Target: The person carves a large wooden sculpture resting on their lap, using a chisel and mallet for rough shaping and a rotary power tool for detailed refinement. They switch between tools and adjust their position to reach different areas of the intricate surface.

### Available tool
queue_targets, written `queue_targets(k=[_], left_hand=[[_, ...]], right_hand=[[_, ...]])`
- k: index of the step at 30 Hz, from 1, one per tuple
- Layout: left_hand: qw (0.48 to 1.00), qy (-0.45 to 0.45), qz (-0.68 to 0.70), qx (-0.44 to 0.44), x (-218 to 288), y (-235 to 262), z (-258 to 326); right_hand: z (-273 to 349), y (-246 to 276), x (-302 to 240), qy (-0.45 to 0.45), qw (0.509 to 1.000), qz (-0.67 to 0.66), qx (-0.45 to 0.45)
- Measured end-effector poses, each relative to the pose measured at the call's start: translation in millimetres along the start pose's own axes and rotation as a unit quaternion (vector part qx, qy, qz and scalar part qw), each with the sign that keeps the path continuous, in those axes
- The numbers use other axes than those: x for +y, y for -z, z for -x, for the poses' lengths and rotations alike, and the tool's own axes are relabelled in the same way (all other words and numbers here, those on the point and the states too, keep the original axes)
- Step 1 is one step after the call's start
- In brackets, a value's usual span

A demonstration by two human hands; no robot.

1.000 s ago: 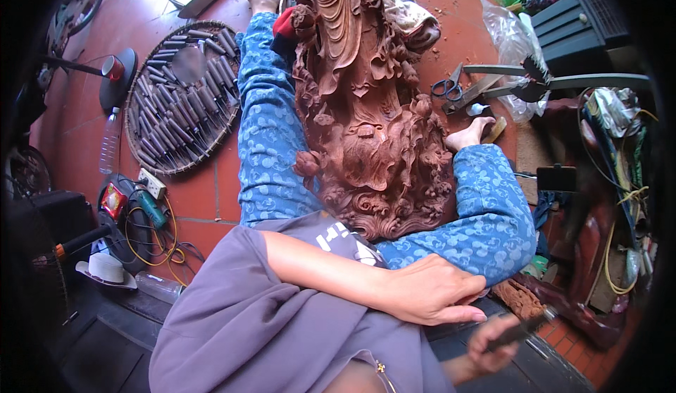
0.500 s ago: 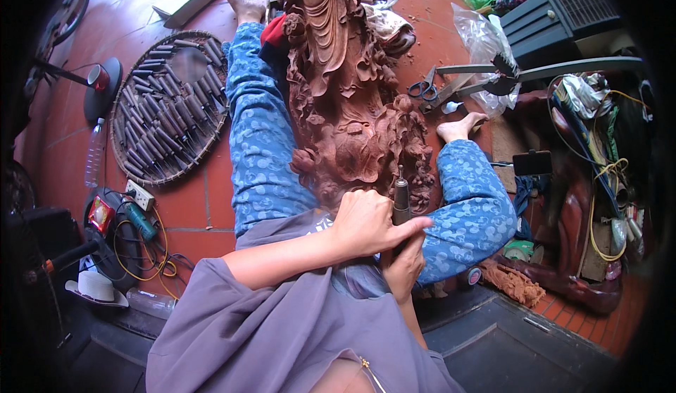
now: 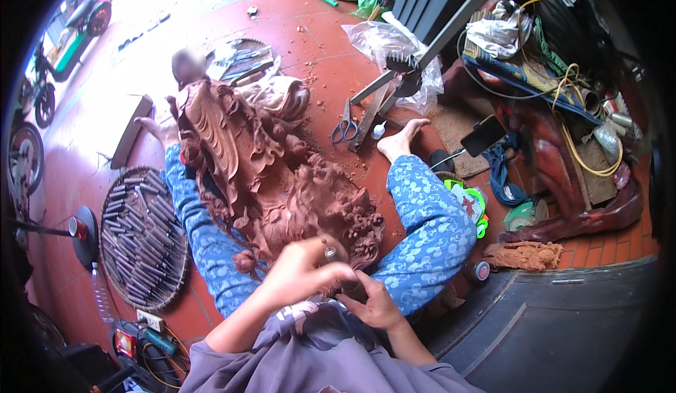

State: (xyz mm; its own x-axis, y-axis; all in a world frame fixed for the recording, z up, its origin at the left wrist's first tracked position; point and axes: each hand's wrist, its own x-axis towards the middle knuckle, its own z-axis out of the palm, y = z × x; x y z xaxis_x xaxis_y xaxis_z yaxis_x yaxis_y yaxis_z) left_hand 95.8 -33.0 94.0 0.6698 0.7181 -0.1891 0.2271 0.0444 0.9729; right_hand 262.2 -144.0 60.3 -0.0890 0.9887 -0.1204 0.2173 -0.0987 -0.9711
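Observation:
A dark cylindrical tool with a narrow tip (image 3: 331, 253) stands in front of my body, its kind not clear. My left hand (image 3: 299, 277) is closed around its upper part, thumb pointing right. Lower down, my right hand (image 3: 377, 303) grips its dark body, thumb toward the left hand. Just beyond my hands, a large carved reddish-brown wooden figure (image 3: 271, 189) lies between my legs, its near end close to my left hand. Deep relief of folds and knobbly shapes covers it.
Left of my leg is a round woven tray (image 3: 184, 266) of carving tools. Scissors (image 3: 345, 127) lie beside a metal bar at the right. A phone (image 3: 484, 135) sits on a stand near my right foot. Wood chips are scattered over the red tile floor.
The view has swung right, so the carving and my legs appear further left and tilted. Both hands stay on the tool, whose tip shows less above my left hand.

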Motion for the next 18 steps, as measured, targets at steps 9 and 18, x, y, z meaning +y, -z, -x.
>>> queue_targets(k=[9, 18], left_hand=[[0.989, -0.104, 0.043, 0.091, 19.1, 19.5, -82.1], [0.892, -0.293, -0.101, 0.329, 32.9, 52.9, -279.0]], right_hand=[[-21.5, 65.6, 36.5, -0.042, 0.997, -0.054, -0.032], [-30.9, 84.3, 77.3, -0.09, 0.982, -0.162, 0.022]])
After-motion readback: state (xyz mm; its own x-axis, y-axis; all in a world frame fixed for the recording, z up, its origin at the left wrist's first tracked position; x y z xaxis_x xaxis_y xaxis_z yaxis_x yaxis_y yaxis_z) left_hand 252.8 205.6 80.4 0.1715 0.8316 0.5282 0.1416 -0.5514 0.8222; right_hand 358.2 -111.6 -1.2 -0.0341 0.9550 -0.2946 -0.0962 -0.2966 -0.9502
